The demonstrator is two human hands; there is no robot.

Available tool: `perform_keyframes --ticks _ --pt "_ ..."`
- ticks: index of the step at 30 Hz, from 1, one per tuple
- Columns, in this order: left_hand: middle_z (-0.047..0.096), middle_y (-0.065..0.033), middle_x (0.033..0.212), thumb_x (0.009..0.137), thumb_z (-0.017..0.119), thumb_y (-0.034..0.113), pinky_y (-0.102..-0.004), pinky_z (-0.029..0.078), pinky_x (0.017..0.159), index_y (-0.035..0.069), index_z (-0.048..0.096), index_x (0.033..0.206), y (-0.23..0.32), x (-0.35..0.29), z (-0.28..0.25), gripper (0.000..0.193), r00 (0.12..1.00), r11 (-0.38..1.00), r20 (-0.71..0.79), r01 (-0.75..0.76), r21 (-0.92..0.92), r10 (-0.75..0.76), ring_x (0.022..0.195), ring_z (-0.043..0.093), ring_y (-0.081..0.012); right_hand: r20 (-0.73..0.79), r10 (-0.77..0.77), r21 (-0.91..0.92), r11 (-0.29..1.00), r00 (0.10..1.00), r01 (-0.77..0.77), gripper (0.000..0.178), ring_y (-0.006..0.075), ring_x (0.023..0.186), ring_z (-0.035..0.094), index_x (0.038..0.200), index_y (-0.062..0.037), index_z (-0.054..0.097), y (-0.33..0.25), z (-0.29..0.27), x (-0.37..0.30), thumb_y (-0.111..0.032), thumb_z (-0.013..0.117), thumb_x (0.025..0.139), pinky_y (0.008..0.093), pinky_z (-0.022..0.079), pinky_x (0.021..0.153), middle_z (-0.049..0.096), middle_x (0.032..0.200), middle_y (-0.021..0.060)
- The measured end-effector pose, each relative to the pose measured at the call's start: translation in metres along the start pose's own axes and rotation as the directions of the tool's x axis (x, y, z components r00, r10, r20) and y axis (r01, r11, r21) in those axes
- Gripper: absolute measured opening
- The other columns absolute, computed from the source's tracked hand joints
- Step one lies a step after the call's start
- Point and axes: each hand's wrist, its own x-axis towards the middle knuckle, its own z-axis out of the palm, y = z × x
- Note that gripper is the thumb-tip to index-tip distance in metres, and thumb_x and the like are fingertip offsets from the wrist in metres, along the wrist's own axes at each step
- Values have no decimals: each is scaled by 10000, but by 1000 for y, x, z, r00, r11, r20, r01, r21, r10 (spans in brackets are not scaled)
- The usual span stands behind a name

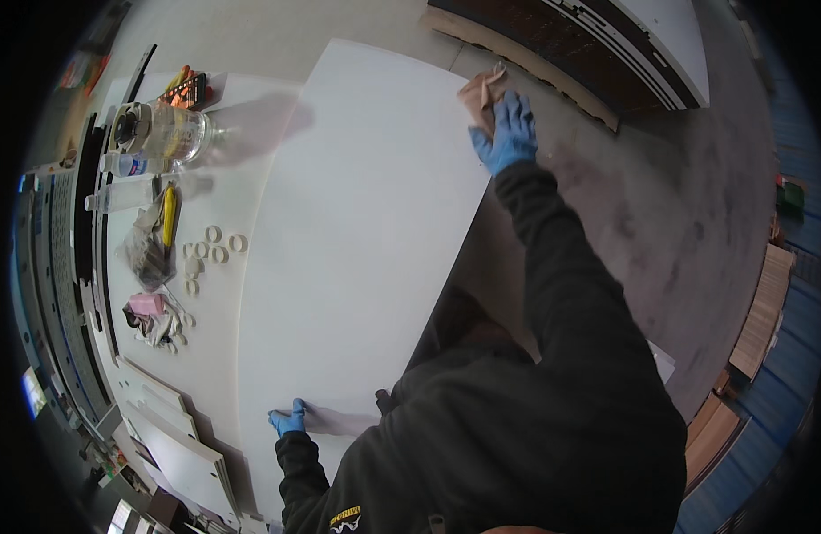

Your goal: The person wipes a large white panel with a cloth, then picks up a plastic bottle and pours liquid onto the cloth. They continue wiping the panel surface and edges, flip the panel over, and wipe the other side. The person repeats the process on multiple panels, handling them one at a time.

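Observation:
A large white panel (357, 222) lies flat in front of me. At its far right corner is a crumpled tan cloth (480, 93). My right hand (510, 135), in a blue glove, holds this cloth between thumb and fingers, with the fingers stretched out over the panel's edge. My left hand (288, 418), also blue-gloved, is at the near left part of the panel, its thumb apart from the fingers and nothing visible in it. Whether it touches the panel I cannot tell.
Left of the panel, a white surface carries a large clear jug (174, 133), a plastic bottle (130, 194), a yellow cutter (169, 216), several white rings (214, 234) and a pink block (147, 303). White boards (183, 454) lean at lower left. A dark-sided white stack (597, 53) stands far right.

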Motion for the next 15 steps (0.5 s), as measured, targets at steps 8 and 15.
perform_keyframes --ticks 8,15 --pt "307 -344 1600 759 859 606 -490 330 1252 -140 264 1568 -1 1 2 1251 1000 999 24 16 -49 -14 1506 326 -455 182 -25 88 996 983 9 798 488 1528 284 1424 20 531 -18 -17 -47 -536 716 884 555 294 1229 369 1624 263" --pt "260 -367 1628 759 847 627 -498 283 1271 -142 262 1568 0 1 -1 1259 997 999 66 32 -33 -30 1531 272 -474 96 -11 -60 998 995 17 763 474 1465 416 1419 41 551 8 1 9 -544 654 940 547 343 1206 485 1552 264"
